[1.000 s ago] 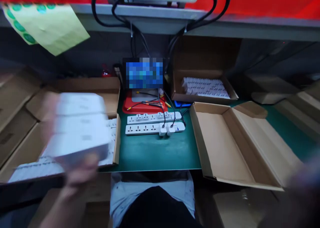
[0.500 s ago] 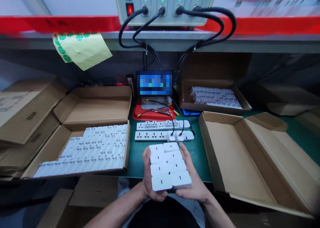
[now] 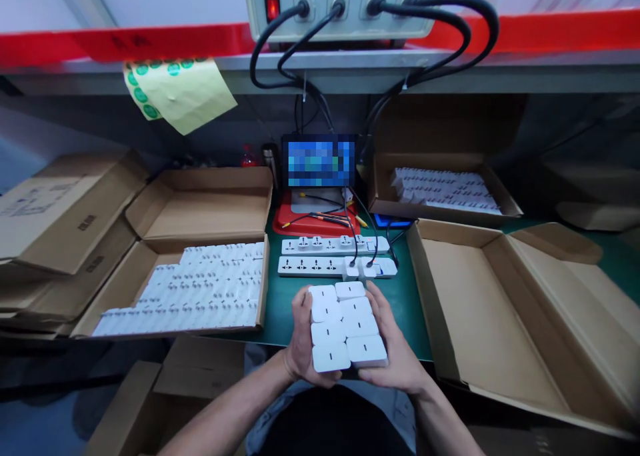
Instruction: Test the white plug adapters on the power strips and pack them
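Note:
Between my two hands I hold a block of several white USB charger adapters [image 3: 345, 326], packed in two columns with their single port slots facing up. My left hand [image 3: 303, 343] is closed along the left side of the block, thumb low at its near edge. Along the right side presses my right hand [image 3: 395, 349], its fingers wrapped round the far right edge. Just beyond the block lie two white power strips [image 3: 310, 267], the nearer one with two chargers [image 3: 369, 268] plugged in and black cables running up from them.
An open carton [image 3: 265, 289] at left holds rows of white chargers, pins up. Another open carton [image 3: 490, 309] stands at right; a third [image 3: 445, 211] behind holds more chargers. A small screen [image 3: 320, 163] stands behind a red tray [image 3: 285, 224]. Overhead, a shelf carries a cabled tester [image 3: 350, 26].
The whole view has shifted, so the bench and boxes sit a little further right and higher. Both hands keep the charger block gripped, with the slots still up.

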A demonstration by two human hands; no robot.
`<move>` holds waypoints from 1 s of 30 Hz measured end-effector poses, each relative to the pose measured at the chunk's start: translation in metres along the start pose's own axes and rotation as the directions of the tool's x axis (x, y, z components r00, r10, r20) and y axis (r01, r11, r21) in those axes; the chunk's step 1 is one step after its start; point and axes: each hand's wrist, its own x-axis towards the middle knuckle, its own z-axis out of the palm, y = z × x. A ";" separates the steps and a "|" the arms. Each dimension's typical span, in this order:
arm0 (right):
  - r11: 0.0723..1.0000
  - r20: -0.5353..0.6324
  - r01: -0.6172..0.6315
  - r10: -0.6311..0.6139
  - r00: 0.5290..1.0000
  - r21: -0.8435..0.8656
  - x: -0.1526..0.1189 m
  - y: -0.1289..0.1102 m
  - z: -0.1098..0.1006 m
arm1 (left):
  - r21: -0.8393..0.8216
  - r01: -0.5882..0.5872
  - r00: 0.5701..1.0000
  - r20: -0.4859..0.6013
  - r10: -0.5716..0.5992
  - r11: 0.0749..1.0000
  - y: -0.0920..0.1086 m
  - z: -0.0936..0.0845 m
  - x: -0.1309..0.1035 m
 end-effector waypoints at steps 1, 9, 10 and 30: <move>0.998 -0.022 -0.007 0.006 1.000 -0.061 0.000 0.002 -0.006 | 0.045 -0.074 0.997 -0.002 0.074 0.996 -0.001 -0.006 0.002; 0.705 -0.144 -0.111 0.013 0.989 -0.701 -0.006 0.034 -0.034 | 0.570 -0.229 0.947 0.318 0.045 0.789 0.013 -0.038 0.026; 0.666 -0.138 -0.101 -0.004 0.990 -0.739 -0.009 0.036 -0.032 | 0.609 -0.223 0.947 0.320 0.021 0.761 0.017 -0.037 0.026; 0.963 -0.184 -0.191 0.157 0.970 -0.189 0.050 -0.030 -0.040 | -0.257 0.265 0.964 0.080 -0.253 0.929 0.076 -0.072 0.044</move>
